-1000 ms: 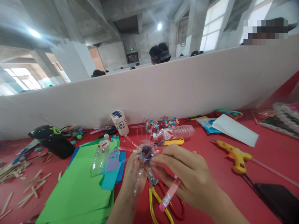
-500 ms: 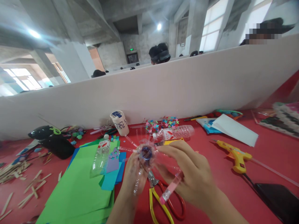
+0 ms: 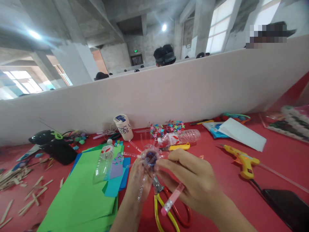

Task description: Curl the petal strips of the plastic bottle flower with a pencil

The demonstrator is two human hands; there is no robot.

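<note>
The left hand [image 3: 138,182] is closed around a see-through plastic piece [image 3: 151,159] with a blue-purple ring in its middle and thin strips poking out all around. The piece is up above the red table [image 3: 212,196], in front of the person. The right hand [image 3: 193,174] has a pink pencil [image 3: 172,199] tucked in its grip, with the rubber end pointing down, and its fingertips are right by the ring. The thin strips could bend or snap if the fingers squeeze too hard, and the pencil could slip out because those same fingers are busy. Just below are a yellow-handled tool [image 3: 156,203] and a red loop [image 3: 189,214], and a strip might catch on them if the hands dip. Farther off, the yellow knife [image 3: 180,147] could cut a hand that bumps it, and the glue gun [image 3: 248,162] may be hot. The pencil's tip is hidden by the right hand. The clear strips are hard to see against the red, so it's hard to tell whether the right fingertips touch one.
</note>
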